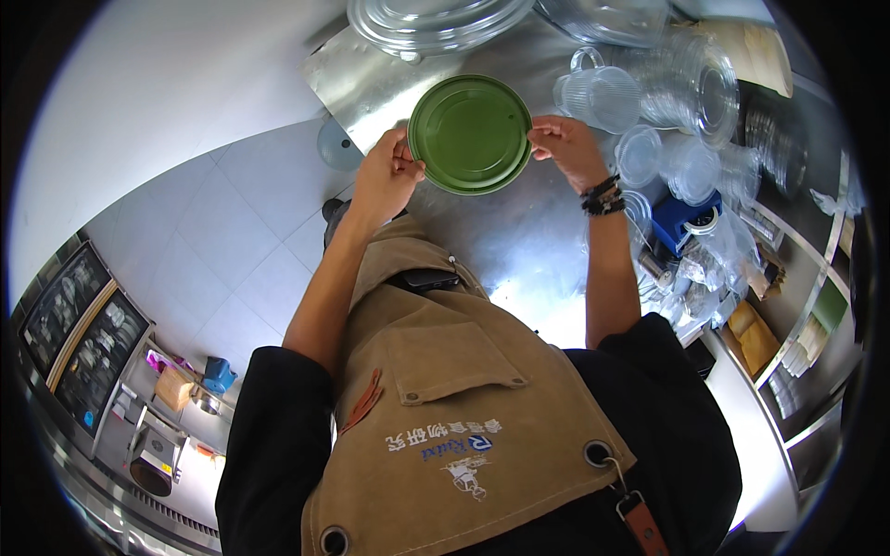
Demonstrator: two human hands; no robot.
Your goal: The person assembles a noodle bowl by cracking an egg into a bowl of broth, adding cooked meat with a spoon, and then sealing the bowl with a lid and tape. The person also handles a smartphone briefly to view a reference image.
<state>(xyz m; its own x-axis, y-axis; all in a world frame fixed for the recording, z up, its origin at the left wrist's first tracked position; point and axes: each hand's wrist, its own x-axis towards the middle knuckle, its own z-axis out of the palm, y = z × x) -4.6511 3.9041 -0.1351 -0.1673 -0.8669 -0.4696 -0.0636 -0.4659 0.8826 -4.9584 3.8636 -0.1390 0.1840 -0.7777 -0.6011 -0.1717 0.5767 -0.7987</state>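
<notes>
Between my two hands is a round green lid (468,134), its flat face with a raised rim turned up toward me. My left hand (387,176) grips its left edge, thumb and fingers pinched together. On the opposite side my right hand (567,148) pinches the right edge; dark bracelets circle that wrist. Beneath the lid lies the steel worktop (491,232). Whether a container sits under the lid cannot be seen.
Clear plastic lids (436,23) stand at the far edge. To the right are a ribbed clear jug (598,97), stacked clear lids (686,83), clear cups (667,162) and a blue device (684,222). A wire shelf (805,306) rises at far right. Tiled floor (232,241) lies left.
</notes>
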